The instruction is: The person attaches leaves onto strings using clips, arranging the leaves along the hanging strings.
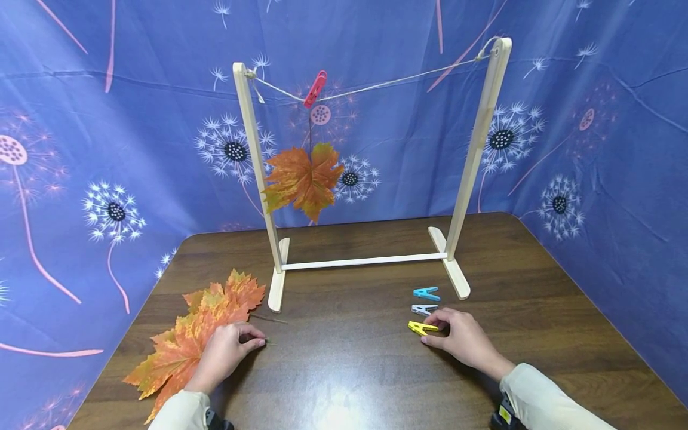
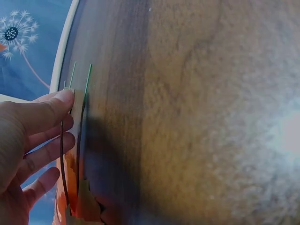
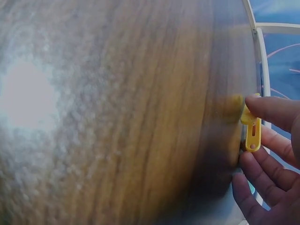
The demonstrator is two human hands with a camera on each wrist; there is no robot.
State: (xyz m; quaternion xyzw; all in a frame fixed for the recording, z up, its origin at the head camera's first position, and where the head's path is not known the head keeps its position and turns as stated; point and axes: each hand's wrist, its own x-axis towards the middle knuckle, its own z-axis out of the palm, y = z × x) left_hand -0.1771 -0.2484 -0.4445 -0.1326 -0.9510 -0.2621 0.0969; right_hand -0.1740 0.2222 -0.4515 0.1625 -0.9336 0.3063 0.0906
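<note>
At the lower left, my left hand (image 1: pixel 228 349) pinches a thin leaf stem (image 2: pixel 62 150) between thumb and forefinger. Orange and yellow artificial maple leaves (image 1: pixel 185 337) lie overlapped on the table beside and partly under that hand. My right hand (image 1: pixel 464 337) has thumb and fingertips on a yellow clothespin (image 3: pixel 253 133), gripping its handle end at the table. Just behind it lie a grey clothespin (image 1: pixel 423 309) and a blue clothespin (image 1: pixel 427 293). One maple leaf (image 1: pixel 306 179) hangs by its stem from a pink clothespin (image 1: pixel 315 89) on the string.
A wooden frame (image 1: pixel 478 149) stands at the back of the brown table (image 1: pixel 344 322), with a string (image 1: pixel 398 83) tied between its posts. A low crossbar (image 1: pixel 365 261) joins its feet. Blue dandelion-patterned cloth (image 1: pixel 376 36) surrounds the table.
</note>
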